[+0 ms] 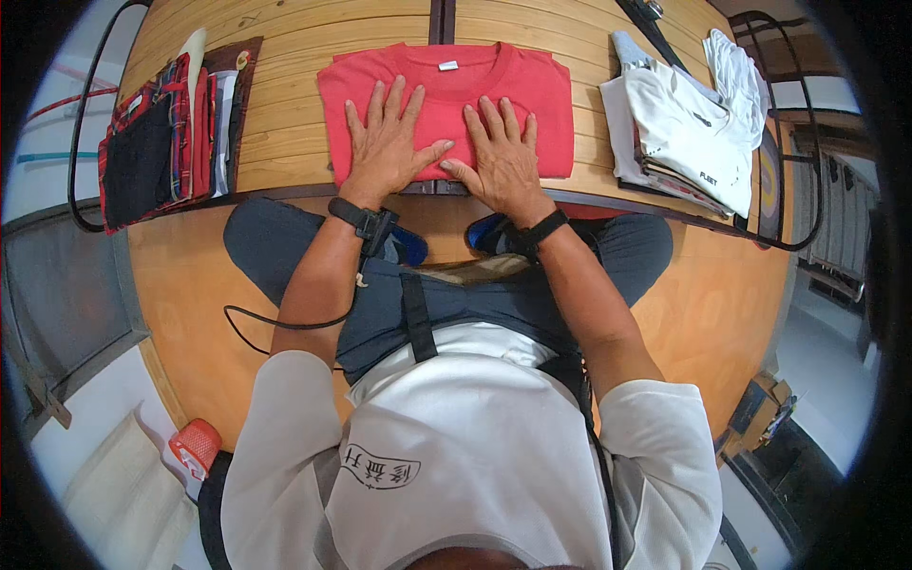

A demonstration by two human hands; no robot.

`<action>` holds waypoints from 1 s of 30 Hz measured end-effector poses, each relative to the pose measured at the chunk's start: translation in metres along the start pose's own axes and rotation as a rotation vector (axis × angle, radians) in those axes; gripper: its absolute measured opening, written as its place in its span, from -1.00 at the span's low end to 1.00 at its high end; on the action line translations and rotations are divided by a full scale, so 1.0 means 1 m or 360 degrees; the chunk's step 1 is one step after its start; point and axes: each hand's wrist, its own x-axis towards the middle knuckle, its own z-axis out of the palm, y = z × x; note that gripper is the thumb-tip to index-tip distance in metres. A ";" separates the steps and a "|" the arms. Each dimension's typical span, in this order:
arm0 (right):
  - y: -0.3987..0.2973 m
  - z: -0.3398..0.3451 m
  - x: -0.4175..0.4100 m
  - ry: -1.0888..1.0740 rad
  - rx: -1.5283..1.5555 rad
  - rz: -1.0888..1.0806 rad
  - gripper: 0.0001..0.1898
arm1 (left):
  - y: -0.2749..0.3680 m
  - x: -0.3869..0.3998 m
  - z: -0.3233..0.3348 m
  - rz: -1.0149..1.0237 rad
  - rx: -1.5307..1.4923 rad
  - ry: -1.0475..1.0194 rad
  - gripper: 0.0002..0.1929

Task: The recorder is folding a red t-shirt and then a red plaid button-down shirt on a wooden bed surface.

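A folded red T-shirt (456,107) lies on the slatted wooden table (285,92), its collar with a white tag at the far side. My left hand (388,142) rests palm down on the left part of the shirt, fingers spread. My right hand (502,149) lies palm down on the right part, its fingers also apart. The two thumbs point towards each other near the shirt's close edge, with a gap between them. Neither hand grips the cloth. Each wrist wears a black band.
Folded clothes, some red plaid (135,157), stand stacked at the table's left. On the right is a pile of folded clothes topped by a white printed shirt (691,135). Black metal rails (809,142) edge both table ends. A cable hangs by my left forearm. A red basket (196,445) is lower left.
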 end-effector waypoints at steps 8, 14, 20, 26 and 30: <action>-0.001 -0.002 0.001 -0.0021 -0.0054 -0.0007 -0.04 | 0.001 0.000 -0.001 0.0006 -0.0005 0.0005 0.00; -0.004 -0.006 0.003 0.0023 -0.0055 -0.0024 -0.09 | -0.002 0.000 0.000 0.0023 0.0008 0.0074 -0.02; -0.011 -0.006 0.002 0.0034 0.0009 0.0047 -0.16 | -0.001 -0.002 -0.001 -0.0037 0.0026 0.0061 -0.04; -0.012 -0.008 0.001 0.0006 -0.0028 0.0025 -0.15 | 0.002 -0.004 -0.006 -0.0023 -0.0060 0.0013 -0.03; -0.012 -0.008 0.002 0.0007 -0.0068 0.0024 -0.15 | 0.002 -0.005 -0.004 -0.0014 -0.0074 0.0036 -0.03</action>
